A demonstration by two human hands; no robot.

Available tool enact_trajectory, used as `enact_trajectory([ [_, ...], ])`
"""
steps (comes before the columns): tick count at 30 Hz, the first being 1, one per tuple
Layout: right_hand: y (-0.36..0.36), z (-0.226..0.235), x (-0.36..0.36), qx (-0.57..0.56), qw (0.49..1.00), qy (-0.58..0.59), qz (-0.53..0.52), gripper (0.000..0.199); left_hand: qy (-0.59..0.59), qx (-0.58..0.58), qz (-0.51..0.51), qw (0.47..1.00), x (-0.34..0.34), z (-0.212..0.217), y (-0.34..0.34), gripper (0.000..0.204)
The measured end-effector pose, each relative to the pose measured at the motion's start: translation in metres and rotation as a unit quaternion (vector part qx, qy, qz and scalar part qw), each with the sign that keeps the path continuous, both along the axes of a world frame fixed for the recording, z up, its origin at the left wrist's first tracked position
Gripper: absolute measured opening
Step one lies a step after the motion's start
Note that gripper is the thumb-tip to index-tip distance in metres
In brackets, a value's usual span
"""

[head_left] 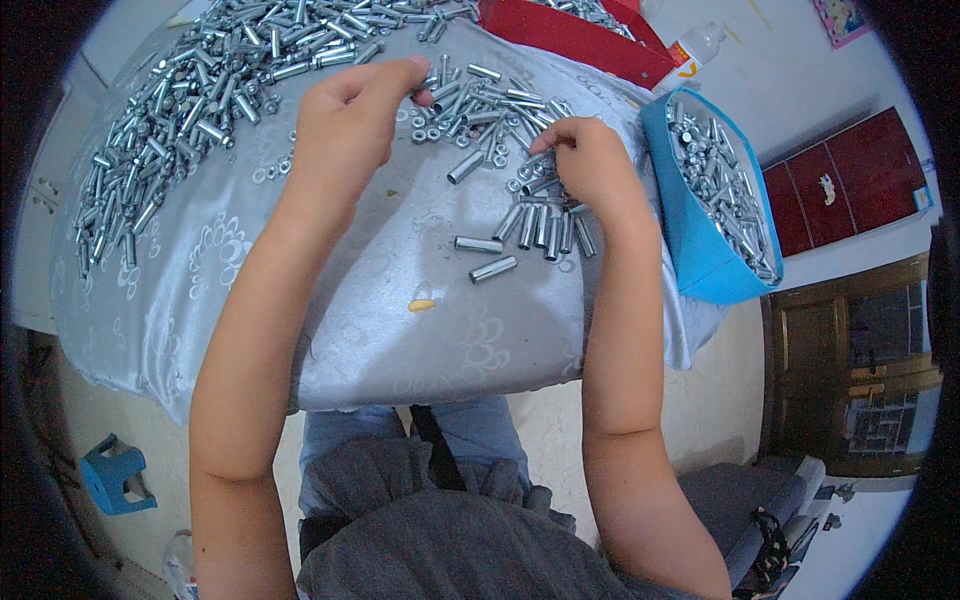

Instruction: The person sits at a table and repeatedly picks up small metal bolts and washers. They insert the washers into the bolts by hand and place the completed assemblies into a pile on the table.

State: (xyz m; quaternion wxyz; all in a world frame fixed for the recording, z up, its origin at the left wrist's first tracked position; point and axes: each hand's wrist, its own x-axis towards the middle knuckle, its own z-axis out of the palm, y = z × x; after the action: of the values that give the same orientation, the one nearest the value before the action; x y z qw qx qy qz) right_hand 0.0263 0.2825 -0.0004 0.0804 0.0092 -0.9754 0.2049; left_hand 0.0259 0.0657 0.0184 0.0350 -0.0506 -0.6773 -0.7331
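Both hands pinch small metal sleeves (pixel 530 225): left hand (pixel 350 125), right hand (pixel 590 160), blue box (pixel 700 250) rightward

Left hand (pixel 345 125): fingertips curled under, anything gripped hidden. Right hand (pixel 590 160): fingertips buried among sleeves (pixel 540 225), grip unreadable. Pile (pixel 200 90): cut off at top edge. Red tray (pixel 570 35): top cut off. Bottle (pixel 695 50): partly behind tray and blue bin (pixel 695 240). Yellow scrap (pixel 422 305): too small to identify.
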Motion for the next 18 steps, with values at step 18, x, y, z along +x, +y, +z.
enact_trajectory([
  [18,-0.020,-0.011,-0.007,0.060,0.995,0.077,-0.013,0.019,0.049,-0.022,-0.006,0.999,-0.003,-0.009,0.000,0.027],
])
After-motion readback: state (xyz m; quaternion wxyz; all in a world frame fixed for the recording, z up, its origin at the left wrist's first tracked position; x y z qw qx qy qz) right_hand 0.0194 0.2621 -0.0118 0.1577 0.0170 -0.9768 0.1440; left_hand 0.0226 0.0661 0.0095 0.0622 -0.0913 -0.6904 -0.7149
